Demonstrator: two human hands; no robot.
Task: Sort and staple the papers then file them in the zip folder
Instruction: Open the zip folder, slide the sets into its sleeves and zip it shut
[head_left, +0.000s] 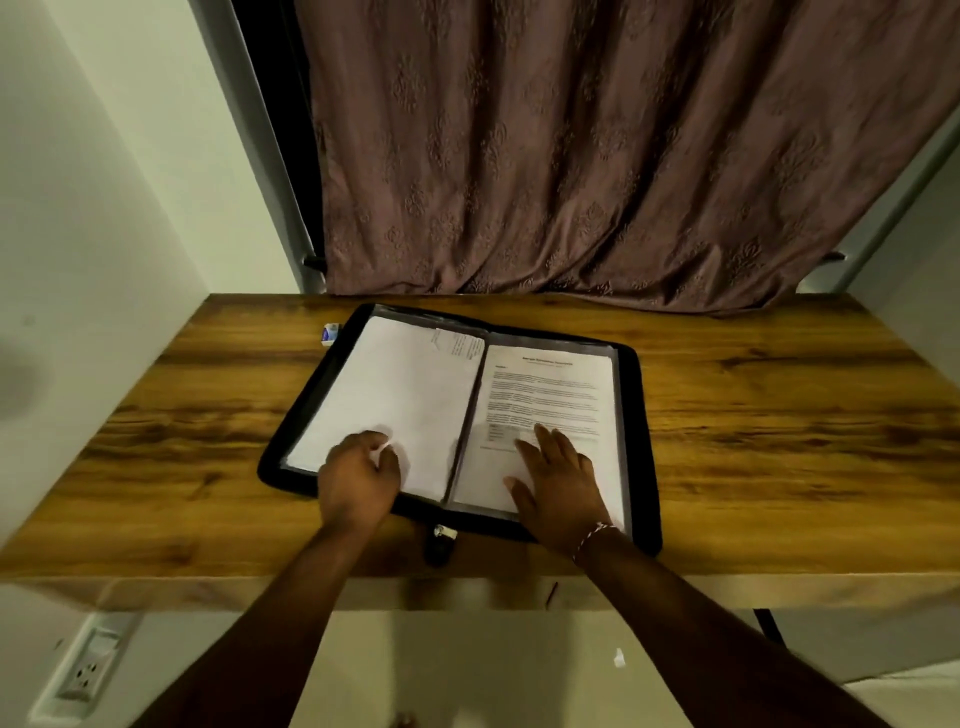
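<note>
While one black zip folder (638, 395) lies spread open near the middle of a wooden desk (779, 415), a person's two bare hands rest on its lower half. Two sets of papers are filed in the folder's two halves: a blank-faced sheaf (395, 395) left of the folder's spine, with a corner of a printed page showing behind its top right edge, and a printed page (545, 395) right of the spine. The left hand (359, 480) is loosely curled, fingertips bent onto the lower edge of the blank sheaf; whether it pinches a sheet cannot be told. The right hand (561, 483) lies flat and spread, palm down on the lower part of the printed page, gripping nothing; a red-and-white thread (597, 535) circles its wrist. One zipper pull (441, 540) hangs from the folder's near edge, between the two wrists. One small white-and-blue box (330, 333) sits just beyond the folder's far left corner. Bare desktop runs wide to the folder's right, narrower to its left, and a brown patterned curtain (623, 156) hangs behind the folder's far edge.
</note>
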